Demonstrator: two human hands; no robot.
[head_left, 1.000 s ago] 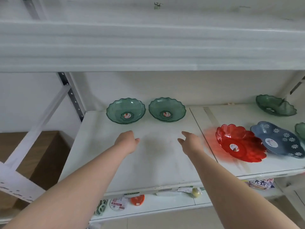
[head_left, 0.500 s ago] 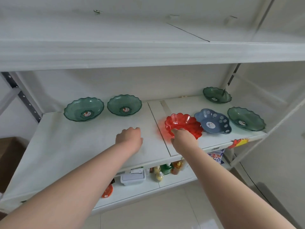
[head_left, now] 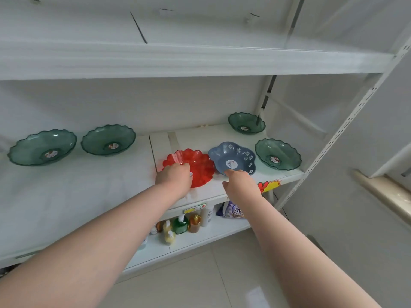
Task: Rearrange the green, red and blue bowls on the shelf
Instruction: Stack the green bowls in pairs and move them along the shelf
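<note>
A red scalloped bowl (head_left: 200,165) sits on the white shelf (head_left: 77,185), right of the board seam. My left hand (head_left: 173,178) is curled over its near left rim and grips it. A blue flower-patterned bowl (head_left: 232,156) stands touching the red one on its right. My right hand (head_left: 241,184) reaches to the blue bowl's near rim, fingertips at the edge and thumb apart. Two green bowls (head_left: 43,147) (head_left: 108,140) stand at the back left. Another green bowl (head_left: 246,123) is at the back right and one more (head_left: 278,154) at the right end.
The upper shelf board (head_left: 178,61) hangs low over the bowls. A perforated upright post (head_left: 347,125) bounds the shelf's right end. On the lower shelf stand several bottles (head_left: 181,225) and a detergent bag (head_left: 233,211). A beige sill (head_left: 382,194) lies further right.
My left hand moved right from the bare shelf onto the red bowl. My right hand left the red bowl and reached the blue bowl. My view swung right.
</note>
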